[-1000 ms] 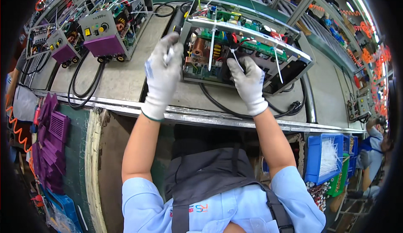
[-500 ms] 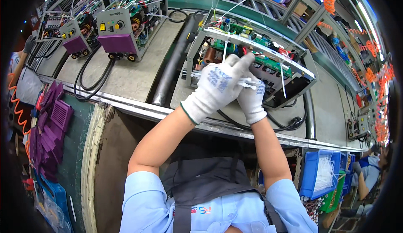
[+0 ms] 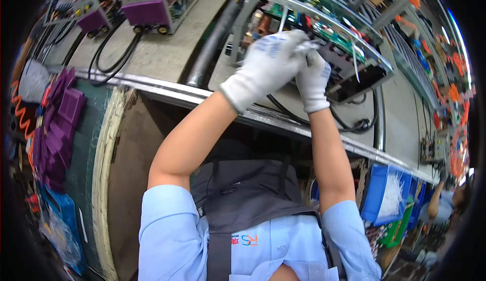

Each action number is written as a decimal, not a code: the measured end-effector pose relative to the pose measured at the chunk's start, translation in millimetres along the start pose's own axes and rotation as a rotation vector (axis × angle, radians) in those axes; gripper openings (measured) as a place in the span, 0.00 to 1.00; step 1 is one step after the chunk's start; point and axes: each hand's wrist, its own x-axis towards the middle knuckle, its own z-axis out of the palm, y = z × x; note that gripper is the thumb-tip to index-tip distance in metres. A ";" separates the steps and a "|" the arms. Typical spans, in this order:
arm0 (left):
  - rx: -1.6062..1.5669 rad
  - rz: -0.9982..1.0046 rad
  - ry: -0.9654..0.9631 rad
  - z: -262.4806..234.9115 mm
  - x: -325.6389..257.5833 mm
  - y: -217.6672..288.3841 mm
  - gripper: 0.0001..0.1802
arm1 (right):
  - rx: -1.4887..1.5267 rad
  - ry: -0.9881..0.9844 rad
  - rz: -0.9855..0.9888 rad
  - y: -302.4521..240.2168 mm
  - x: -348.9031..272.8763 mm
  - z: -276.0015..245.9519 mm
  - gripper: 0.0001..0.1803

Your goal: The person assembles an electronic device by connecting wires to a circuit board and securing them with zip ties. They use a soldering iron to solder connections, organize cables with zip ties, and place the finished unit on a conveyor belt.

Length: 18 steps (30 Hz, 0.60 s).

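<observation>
Both hands' fingers point(image 3: 304, 45) pinch (closed) a white tie point(image 3: 316, 43).

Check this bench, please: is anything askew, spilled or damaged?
Nothing stands out. Both gloved hands, left hand and right hand, meet at the open electronics unit; its cables lie loose on the belt, unspilled.

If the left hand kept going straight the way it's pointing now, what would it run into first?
The left hand points up and right, against the right hand. Past that, it would probably meet the open unit's green circuit board, though depth is unclear.
</observation>
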 end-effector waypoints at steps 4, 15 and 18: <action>-0.013 -0.127 -0.079 -27.7 -47.5 0.9 0.09 | 0.491 -0.177 0.193 -17.8 -28.5 -59.0 0.10; -0.619 -0.702 -0.876 13.1 -100.5 23.7 0.15 | 0.780 -0.477 0.115 -11.2 -111.0 -88.0 0.08; -0.422 -0.772 -0.827 6.1 -92.1 23.9 0.15 | 0.945 -0.395 0.261 -3.0 -101.4 -107.9 0.13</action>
